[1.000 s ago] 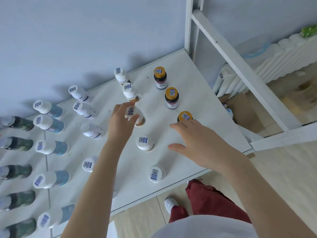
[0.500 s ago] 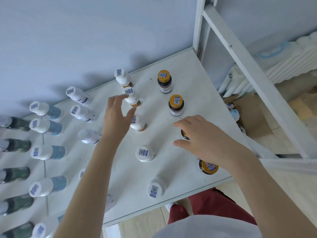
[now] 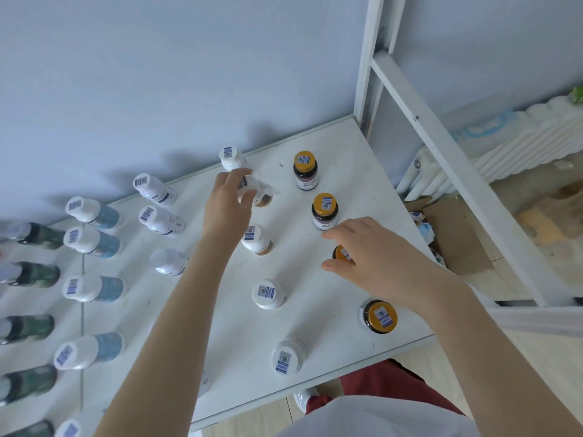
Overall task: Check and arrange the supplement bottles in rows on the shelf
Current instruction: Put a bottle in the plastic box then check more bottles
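Supplement bottles [image 3: 267, 293] stand upright in loose rows across the white shelf [image 3: 315, 383], each with a barcode sticker on its cap. Nearest me, by the front edge, a squat dark jar [image 3: 378, 316] with an orange cap stands well apart from its white-capped neighbour.

Just beyond it, my right hand [image 3: 378, 266] arches over another orange-capped jar [image 3: 343, 254], thumb on one side and fingers on the other. My palm hides the contact, so I cannot tell whether I have it clamped or am only poised above it.

Farther in, my left hand [image 3: 227, 203] pinches the top of a slim white bottle [image 3: 257, 193] between thumb and fingertips. The bottle is blurred and looks tilted. More jars and a white bottle stand behind, toward the wall.

I judge these to be light and rigid. The slim white ones are tall for their base and will tip easily. The dark jars may be glass, so they would be heavier and breakable. The smooth sides look slippery, so I would grip the cap or shoulder from above, where the neighbours leave my fingers room.
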